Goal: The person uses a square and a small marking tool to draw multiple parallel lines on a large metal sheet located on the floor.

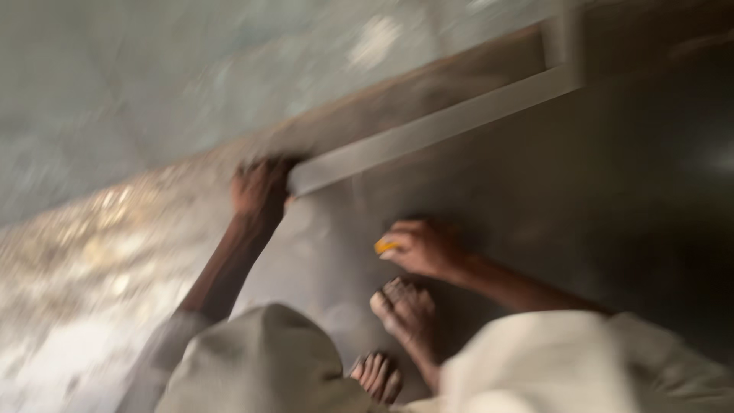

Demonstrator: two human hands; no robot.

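The picture is heavily blurred. My left hand (260,187) reaches forward and grips the near end of a long pale metal straightedge (436,126) that lies slanted along the floor beside a brown strip (397,95). My right hand (420,246) rests low on the grey floor (581,199), closed around a small orange object (384,245) whose kind I cannot make out. My bare feet (405,310) are just below the right hand, toes pointing up the frame.
A pale greenish wall or slab (153,69) fills the upper left. A speckled, shiny rough patch (84,260) spreads at the left. My light trousers (260,359) and cloth (581,359) cover the bottom edge.
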